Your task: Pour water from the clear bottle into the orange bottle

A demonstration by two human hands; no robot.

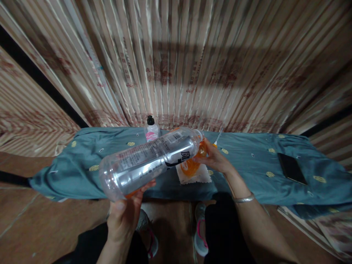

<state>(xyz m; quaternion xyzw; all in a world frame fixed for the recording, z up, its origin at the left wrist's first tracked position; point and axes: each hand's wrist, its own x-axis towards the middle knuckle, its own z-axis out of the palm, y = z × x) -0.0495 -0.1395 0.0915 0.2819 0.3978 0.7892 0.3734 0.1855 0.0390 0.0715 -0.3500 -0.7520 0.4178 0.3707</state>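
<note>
A large clear plastic bottle (pixel 148 161) with a printed label lies tilted in the air, its base to the left and its mouth up to the right. My left hand (pixel 126 211) is closed round its lower end from below. Behind the bottle's mouth, my right hand (pixel 213 157) grips the neck of an orange bottle (pixel 189 167), with fingertips near the clear bottle's mouth. The orange bottle is partly hidden by the clear one. Under it lies a white cloth (pixel 196 176). A pump top (pixel 218 136) with a clear stem and orange collar lies just beyond my right hand.
A dark-capped bottle (pixel 151 132) with a pink label stands at the back of the cloth-covered table (pixel 242 157). A flat black phone-like object (pixel 292 168) lies at the right. Striped curtain (pixel 176 66) hangs behind the table. My feet are below its front edge.
</note>
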